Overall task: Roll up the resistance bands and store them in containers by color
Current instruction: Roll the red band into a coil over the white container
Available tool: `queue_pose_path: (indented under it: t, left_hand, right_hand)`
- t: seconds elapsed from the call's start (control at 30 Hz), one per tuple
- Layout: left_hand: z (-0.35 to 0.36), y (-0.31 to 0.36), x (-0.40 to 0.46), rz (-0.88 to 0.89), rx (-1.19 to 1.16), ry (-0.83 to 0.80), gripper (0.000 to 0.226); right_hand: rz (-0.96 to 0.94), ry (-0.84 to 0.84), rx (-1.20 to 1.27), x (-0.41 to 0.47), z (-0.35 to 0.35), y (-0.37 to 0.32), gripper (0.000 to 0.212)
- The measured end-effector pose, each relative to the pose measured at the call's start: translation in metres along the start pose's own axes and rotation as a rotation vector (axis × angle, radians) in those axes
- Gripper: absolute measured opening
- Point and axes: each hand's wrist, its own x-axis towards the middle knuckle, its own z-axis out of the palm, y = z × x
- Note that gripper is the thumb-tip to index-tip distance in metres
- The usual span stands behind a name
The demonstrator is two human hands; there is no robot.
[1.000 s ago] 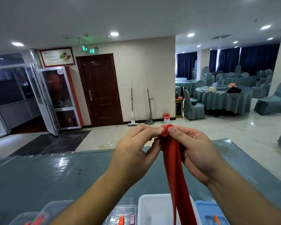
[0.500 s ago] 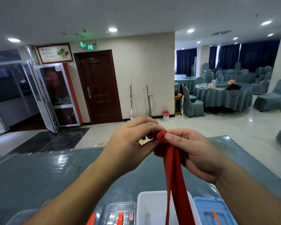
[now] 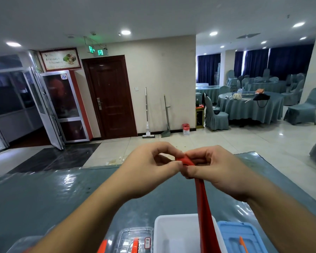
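1. Both hands sit together at 12 o'clock over the desk (image 3: 44, 198); my left hand (image 3: 150, 168) and right hand (image 3: 215, 170) each pinch the top end of the red band (image 3: 202, 203).
2. Change: a second ago the band end was a small tight curl at the fingertips; now it reads as a flatter, wider fold between the thumbs, and the hands have dropped a little lower in view.
3. Meaning, my guess: the roll is only just started and maybe being re-tucked. Most of the band hangs loose.
4. The band tail runs down toward 6 o'clock, passing in front of the white bin (image 3: 171, 232); can't tell if it touches it.
5. Blue bin (image 3: 239, 234) sits just right of the white one at 5 o'clock, clear box (image 3: 135, 238) at 7 o'clock with red-orange pieces inside.
6. Storage step not reached; the band is off the desk, held in the air.
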Motion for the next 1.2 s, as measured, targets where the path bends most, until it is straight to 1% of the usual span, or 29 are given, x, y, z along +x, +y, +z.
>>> queue_pose_path:
  t: [0.07,0.13,0.2,0.23,0.33,0.4,0.47,0.53,0.57,0.63,0.67,0.7,0.73,0.77,0.83,0.9,1.0,1.07,1.13,1.2]
  left_hand:
    - [-0.002,-0.001,0.002,-0.059,-0.038,0.009,0.033]
    - [0.000,-0.003,0.003,-0.087,-0.134,0.038,0.024]
    - [0.003,-0.004,0.003,-0.088,-0.322,0.083,0.013]
    - [0.006,-0.005,0.003,-0.086,-0.439,0.105,0.011]
    - [0.014,-0.007,0.004,-0.114,-0.758,0.197,0.018]
    - [0.022,-0.011,0.004,-0.134,-0.885,0.265,0.019]
    - [0.029,-0.016,0.003,-0.149,-0.963,0.278,0.016]
    - [0.030,-0.021,0.002,-0.165,-0.953,0.237,0.017]
    - [0.027,-0.022,0.002,-0.169,-0.887,0.207,0.019]
    - [0.013,-0.021,0.002,-0.150,-0.640,0.113,0.026]
    - [0.006,-0.019,0.002,-0.127,-0.528,0.051,0.033]
    - [0.001,-0.016,0.002,-0.105,-0.461,0.011,0.039]
    - [-0.003,-0.013,0.003,-0.088,-0.438,0.005,0.044]
    - [-0.004,-0.011,0.004,-0.068,-0.440,0.028,0.046]
    - [0.000,-0.007,0.004,-0.044,-0.502,0.107,0.048]
    - [0.009,-0.007,0.005,-0.050,-0.661,0.177,0.048]
    - [0.024,-0.012,0.004,-0.084,-0.882,0.241,0.048]
    - [0.035,-0.018,0.003,-0.105,-0.979,0.239,0.045]
    - [0.039,-0.022,0.003,-0.135,-0.981,0.214,0.046]
    - [0.035,-0.023,0.002,-0.156,-0.850,0.180,0.050]
  right_hand:
    - [0.000,-0.026,-0.085,-0.001,0.001,-0.003,0.031]
    - [0.006,0.000,-0.076,0.000,0.001,-0.004,0.037]
    - [0.008,0.091,-0.018,0.000,0.003,-0.003,0.047]
    - [-0.007,0.145,0.030,0.000,0.006,-0.003,0.048]
    - [-0.110,0.300,0.167,0.001,0.020,0.004,0.033]
    - [-0.148,0.382,0.180,0.002,0.028,0.008,0.029]
    - [-0.177,0.415,0.192,0.003,0.029,0.011,0.029]
    - [-0.188,0.401,0.210,0.001,0.025,0.010,0.030]
    - [-0.184,0.376,0.191,0.000,0.021,0.008,0.030]
    - [-0.164,0.309,0.097,-0.003,0.015,0.005,0.028]
    - [-0.162,0.279,0.037,-0.004,0.012,0.003,0.026]
    - [-0.166,0.258,-0.007,-0.004,0.010,0.000,0.025]
    - [-0.173,0.253,-0.019,-0.003,0.009,-0.002,0.027]
    - [-0.178,0.265,0.011,-0.002,0.009,-0.004,0.029]
    - [-0.198,0.348,0.109,0.000,0.012,-0.006,0.029]
    - [-0.250,0.440,0.161,0.001,0.019,-0.005,0.029]
    - [-0.288,0.449,0.266,0.001,0.029,0.001,0.033]
    - [-0.277,0.469,0.285,0.000,0.031,0.003,0.031]
    - [-0.262,0.493,0.216,0.000,0.030,0.005,0.026]
    - [-0.225,0.481,0.104,-0.004,0.023,0.006,0.029]
